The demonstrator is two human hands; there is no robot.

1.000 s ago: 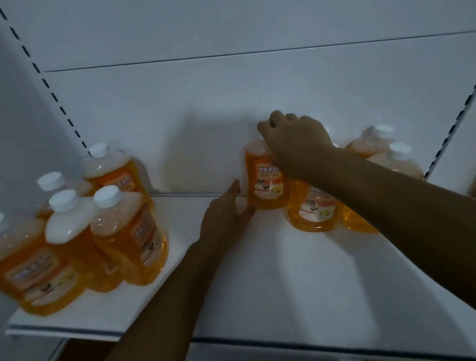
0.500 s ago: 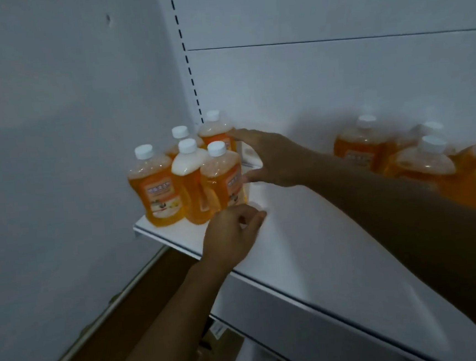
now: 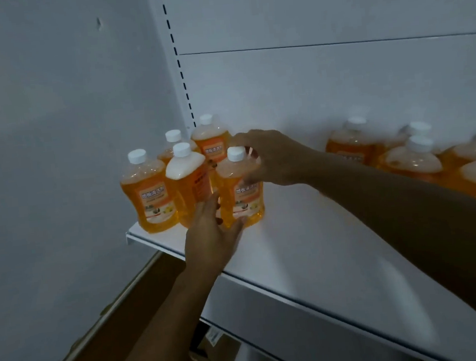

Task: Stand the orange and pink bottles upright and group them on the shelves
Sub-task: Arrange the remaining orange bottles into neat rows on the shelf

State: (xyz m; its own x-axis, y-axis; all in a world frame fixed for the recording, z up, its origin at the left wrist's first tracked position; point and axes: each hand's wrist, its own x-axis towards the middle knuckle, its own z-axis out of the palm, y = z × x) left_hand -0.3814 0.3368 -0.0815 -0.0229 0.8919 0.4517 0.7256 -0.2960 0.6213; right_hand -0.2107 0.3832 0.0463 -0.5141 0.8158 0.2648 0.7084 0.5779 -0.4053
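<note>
**Bottle gripped at the left end of the shelf**

Bottle [image 3: 240, 191] of clear orange liquid, upright, is held between both hands at the left end of the white shelf [image 3: 310, 260]. A white screw cap is seen on top, and an orange-and-white label with printed characters faces the camera; pale foam fills its shoulders. The right hand [image 3: 269, 157] is closed over the bottle's upper right shoulder, fingers curled beside the cap. The left hand [image 3: 212, 234] is pressed flat against the lower left side of the same bottle, fingers spread and the thumb under its base edge.

Four more orange bottles of the same shape are counted standing just beside it on the left: one at the front corner [image 3: 148, 194], one with a foam-whitened top [image 3: 187, 184], one behind these of which mostly the cap shows [image 3: 173, 137], and one at the back against the rear panel [image 3: 212, 145]. All five stand close together.

A second group of orange bottles [image 3: 413, 162] is seen well apart at the right of the shelf. At least five are made out there, though blur and the right forearm prevent an exact count.
</note>
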